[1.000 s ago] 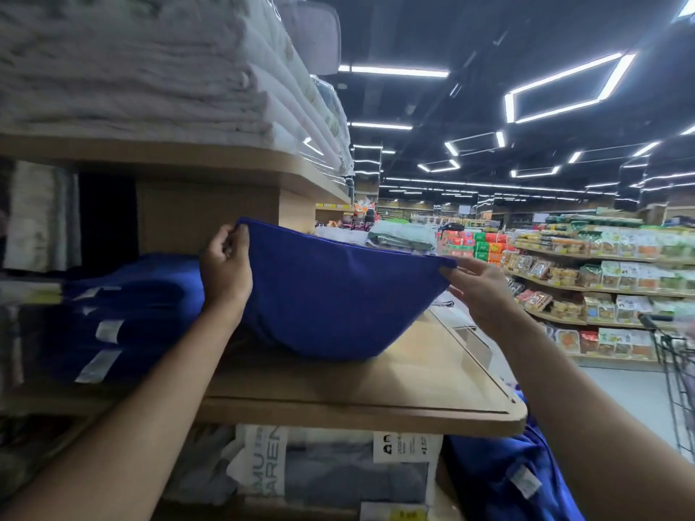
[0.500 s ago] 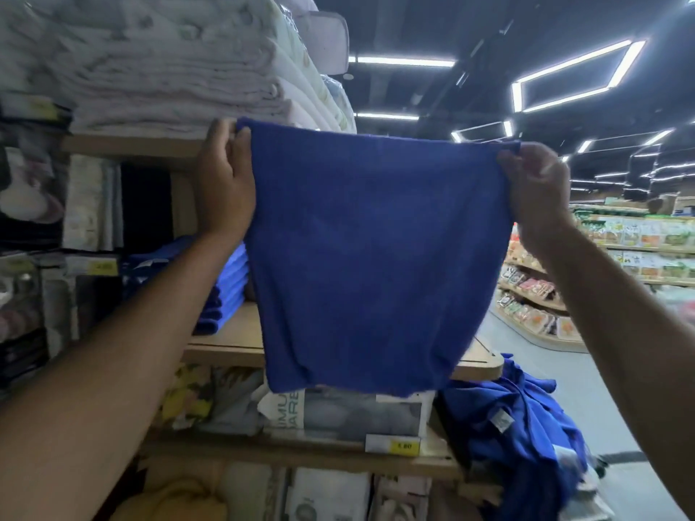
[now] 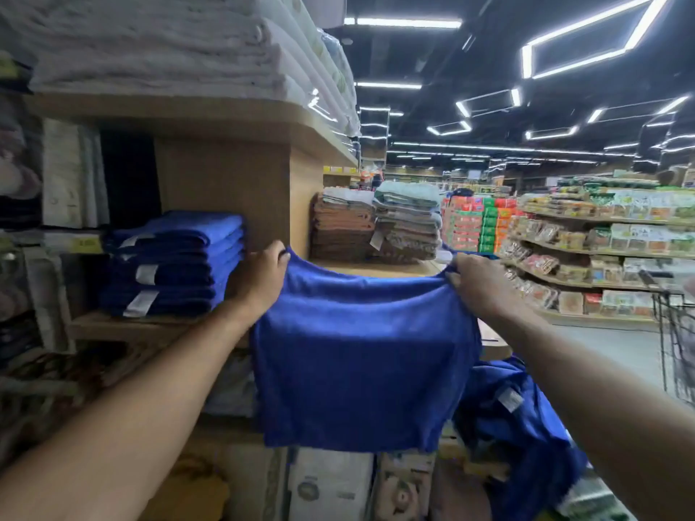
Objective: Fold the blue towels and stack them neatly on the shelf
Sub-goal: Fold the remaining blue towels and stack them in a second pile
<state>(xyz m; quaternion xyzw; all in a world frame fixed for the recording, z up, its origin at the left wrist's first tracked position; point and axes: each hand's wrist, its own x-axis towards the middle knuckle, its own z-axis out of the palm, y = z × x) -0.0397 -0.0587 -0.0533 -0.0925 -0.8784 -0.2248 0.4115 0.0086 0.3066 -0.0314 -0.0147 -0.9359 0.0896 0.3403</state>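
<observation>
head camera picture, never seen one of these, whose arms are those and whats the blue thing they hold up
There is no machine here. The camera sits on a person's head and looks forward and down, so the two arms coming in from the bottom are that person's own. The left hand and the right hand each pinch a top corner of one blue towel, which hangs spread between them in front of the wooden shelf. On that shelf, to the left, lies a stack of folded blue towels. At the lower right is a loose heap of blue towels, not yet folded. On the shelf above lie white towels, and shop aisles run behind.
</observation>
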